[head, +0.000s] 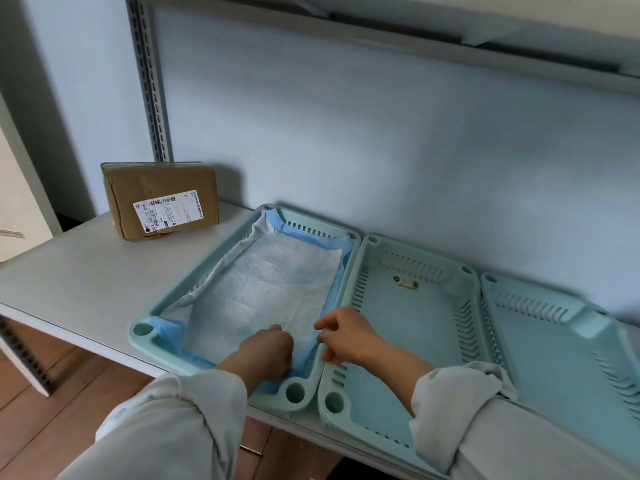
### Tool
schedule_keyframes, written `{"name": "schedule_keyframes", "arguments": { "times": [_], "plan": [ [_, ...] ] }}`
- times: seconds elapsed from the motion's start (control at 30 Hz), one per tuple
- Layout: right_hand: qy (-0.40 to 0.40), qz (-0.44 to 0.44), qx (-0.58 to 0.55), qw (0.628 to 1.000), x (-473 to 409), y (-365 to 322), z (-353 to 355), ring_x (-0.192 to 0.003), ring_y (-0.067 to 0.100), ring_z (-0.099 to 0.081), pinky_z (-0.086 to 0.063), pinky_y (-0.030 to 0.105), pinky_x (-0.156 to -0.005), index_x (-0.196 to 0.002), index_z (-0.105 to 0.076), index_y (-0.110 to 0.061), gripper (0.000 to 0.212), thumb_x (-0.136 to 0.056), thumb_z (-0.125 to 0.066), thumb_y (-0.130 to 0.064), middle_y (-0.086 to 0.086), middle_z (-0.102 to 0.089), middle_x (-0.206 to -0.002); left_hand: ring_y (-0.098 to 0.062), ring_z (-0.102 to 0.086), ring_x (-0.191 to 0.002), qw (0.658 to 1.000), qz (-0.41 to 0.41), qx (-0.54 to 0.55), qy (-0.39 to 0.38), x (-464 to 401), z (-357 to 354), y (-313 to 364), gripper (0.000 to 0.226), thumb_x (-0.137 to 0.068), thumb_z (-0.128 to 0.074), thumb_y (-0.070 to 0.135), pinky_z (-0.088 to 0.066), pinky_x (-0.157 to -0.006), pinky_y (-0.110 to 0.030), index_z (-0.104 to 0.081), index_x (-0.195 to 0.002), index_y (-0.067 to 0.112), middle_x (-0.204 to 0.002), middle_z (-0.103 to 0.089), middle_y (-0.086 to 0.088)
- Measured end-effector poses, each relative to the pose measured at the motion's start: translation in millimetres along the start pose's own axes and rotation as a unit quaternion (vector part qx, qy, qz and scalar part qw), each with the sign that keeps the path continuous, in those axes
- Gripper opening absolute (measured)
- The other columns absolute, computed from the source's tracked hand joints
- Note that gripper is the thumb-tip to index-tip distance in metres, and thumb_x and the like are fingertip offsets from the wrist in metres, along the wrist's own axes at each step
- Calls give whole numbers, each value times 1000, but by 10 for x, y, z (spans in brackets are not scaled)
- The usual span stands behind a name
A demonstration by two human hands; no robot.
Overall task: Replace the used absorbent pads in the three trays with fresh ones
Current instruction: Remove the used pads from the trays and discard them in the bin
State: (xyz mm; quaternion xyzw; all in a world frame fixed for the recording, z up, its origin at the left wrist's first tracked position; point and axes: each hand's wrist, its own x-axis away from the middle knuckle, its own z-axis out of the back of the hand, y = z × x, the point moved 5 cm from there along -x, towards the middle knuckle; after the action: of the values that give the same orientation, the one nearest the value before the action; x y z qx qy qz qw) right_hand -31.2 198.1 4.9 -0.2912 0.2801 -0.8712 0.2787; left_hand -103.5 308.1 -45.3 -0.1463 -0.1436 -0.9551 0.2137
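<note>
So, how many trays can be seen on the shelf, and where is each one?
3. The left tray holds a pad; the middle tray beside it has no pad; the right tray is cut off by the frame edge and also shows none.

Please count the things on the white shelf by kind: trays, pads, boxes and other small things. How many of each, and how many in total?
Pale green slotted plastic trays: 3
White absorbent pad with blue backing: 1
Brown cardboard box with a white label: 1
Small beige object in the middle tray: 1
Total: 6
</note>
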Motion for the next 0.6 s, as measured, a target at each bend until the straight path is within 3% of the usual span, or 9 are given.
{"name": "schedule_keyframes", "arguments": {
  "times": [0.13, 0.23, 0.33, 0.43, 0.5, 0.6],
  "plan": [
    [5, -56, -104, 993, -87, -46, 22, -68, 19, -67, -58, 27, -64, -136, -45, -8, 39, -97, -45, -9, 18, -64, -114, -24, -58, -99, 989, 39, 142, 25, -74, 106, -200, 27, -92, -54, 26, -45, -84, -30, -62, -107, 6, -114, -61, -12],
    [14, -93, -200, 975, -140, -89, 88, -83, 25, -68, -56, 27, -63, -145, -31, -12, 49, -99, -46, -23, 21, -59, -122, -18, -51, -88, 963, 45, 259, 58, -84, 382, -333, 21, -93, -55, 24, -39, -75, -25, -62, -102, 6, -98, -57, -7],
    [0, -128, -276, 953, -247, -81, 86, -111, 32, -60, -56, 36, -81, -147, -26, -14, 65, -95, -49, -46, 20, -49, -134, -14, -49, -91, 949, -10, 315, 18, -24, 608, -313, 18, -94, -53, 21, -39, -73, -22, -60, -106, 9, -99, -54, -2],
    [-18, -163, -359, 919, -377, -75, -21, -120, 36, -53, -49, 44, -97, -146, -26, -20, 73, -88, -55, -54, 18, -42, -143, -9, -47, -80, 944, -44, 321, -61, 47, 659, -229, 6, -95, -50, 21, -39, -66, -17, -55, -94, 17, -90, -52, 3],
    [-5, -158, -386, 909, -506, -104, -104, -119, 35, -53, -49, 45, -96, -148, -21, -27, 72, -89, -59, -44, 13, -41, -144, -12, -51, -89, 939, -40, 321, -120, 74, 619, -224, 5, -96, -49, 21, -45, -76, -19, -54, -96, 19, -97, -53, 1],
    [22, -133, -363, 922, -668, -167, -155, -116, 30, -53, -49, 41, -94, -146, -27, -25, 62, -92, -57, -17, 10, -45, -141, -16, -48, -121, 923, -17, 337, -186, 53, 581, -301, 36, -98, -43, 39, -41, -101, -30, -54, -125, 17, -126, -53, 1]
  ]
}}
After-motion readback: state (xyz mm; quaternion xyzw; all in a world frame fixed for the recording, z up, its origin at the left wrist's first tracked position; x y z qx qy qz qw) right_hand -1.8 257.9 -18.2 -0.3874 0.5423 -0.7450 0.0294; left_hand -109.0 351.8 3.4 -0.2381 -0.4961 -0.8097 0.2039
